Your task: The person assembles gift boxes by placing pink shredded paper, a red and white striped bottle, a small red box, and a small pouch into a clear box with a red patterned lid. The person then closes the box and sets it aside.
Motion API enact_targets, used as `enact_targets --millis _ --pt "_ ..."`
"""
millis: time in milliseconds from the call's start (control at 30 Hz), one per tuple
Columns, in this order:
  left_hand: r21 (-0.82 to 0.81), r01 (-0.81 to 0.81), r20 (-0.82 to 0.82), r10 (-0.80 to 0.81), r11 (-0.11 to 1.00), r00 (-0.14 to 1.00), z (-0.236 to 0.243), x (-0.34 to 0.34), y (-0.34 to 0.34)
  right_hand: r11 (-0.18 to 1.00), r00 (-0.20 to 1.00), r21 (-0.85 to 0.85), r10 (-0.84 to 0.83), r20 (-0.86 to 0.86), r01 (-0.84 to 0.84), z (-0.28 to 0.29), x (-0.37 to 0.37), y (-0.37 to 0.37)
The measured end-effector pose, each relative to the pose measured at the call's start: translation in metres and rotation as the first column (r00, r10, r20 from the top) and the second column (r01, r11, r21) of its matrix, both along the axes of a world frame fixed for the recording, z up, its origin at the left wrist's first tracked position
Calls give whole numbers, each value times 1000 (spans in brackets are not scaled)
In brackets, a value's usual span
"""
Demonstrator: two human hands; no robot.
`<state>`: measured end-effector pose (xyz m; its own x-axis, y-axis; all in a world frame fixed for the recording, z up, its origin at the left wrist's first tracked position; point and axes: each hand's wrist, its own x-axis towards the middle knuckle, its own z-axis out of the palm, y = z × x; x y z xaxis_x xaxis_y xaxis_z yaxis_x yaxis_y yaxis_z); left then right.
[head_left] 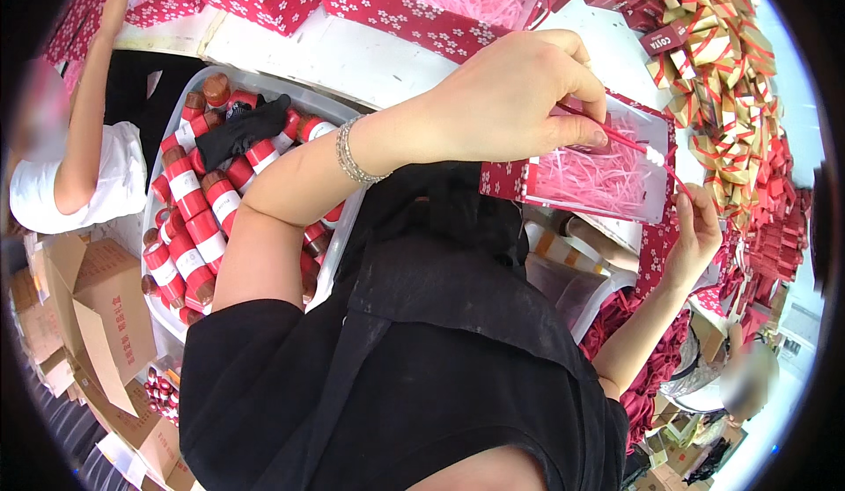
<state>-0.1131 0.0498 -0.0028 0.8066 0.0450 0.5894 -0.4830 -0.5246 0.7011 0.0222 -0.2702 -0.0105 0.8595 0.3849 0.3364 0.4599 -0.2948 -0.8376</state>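
Observation:
A red cord (627,141) with a small white piece (654,155) on it runs taut between my two hands. My left hand (519,95), with a beaded bracelet on the wrist, is closed and pinches one end. At the other end, my right hand (695,231) holds the cord between thumb and fingertips. Beneath them sits an open red gift box (506,180) with white flowers, filled with pink shredded paper (585,183). A dark red item (591,141) shows partly under my left fingers; its shape is mostly hidden.
On my left stands a clear tub (350,218) of red tubes with a black glove (245,132) on top. More floral boxes (396,11) line the table's far side. Small gold boxes (704,77) pile up at right. Cardboard cartons (110,310) and other people flank me.

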Motion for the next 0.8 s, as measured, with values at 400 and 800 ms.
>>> enact_targets --millis 400,800 --pt "-162 -230 -220 192 960 956 -31 -62 -41 978 977 41 208 -38 -207 -11 -33 -28" --pt "678 -116 251 -79 726 965 -80 -79 -9 996 964 -45 90 249 -81 -47 -45 -31"
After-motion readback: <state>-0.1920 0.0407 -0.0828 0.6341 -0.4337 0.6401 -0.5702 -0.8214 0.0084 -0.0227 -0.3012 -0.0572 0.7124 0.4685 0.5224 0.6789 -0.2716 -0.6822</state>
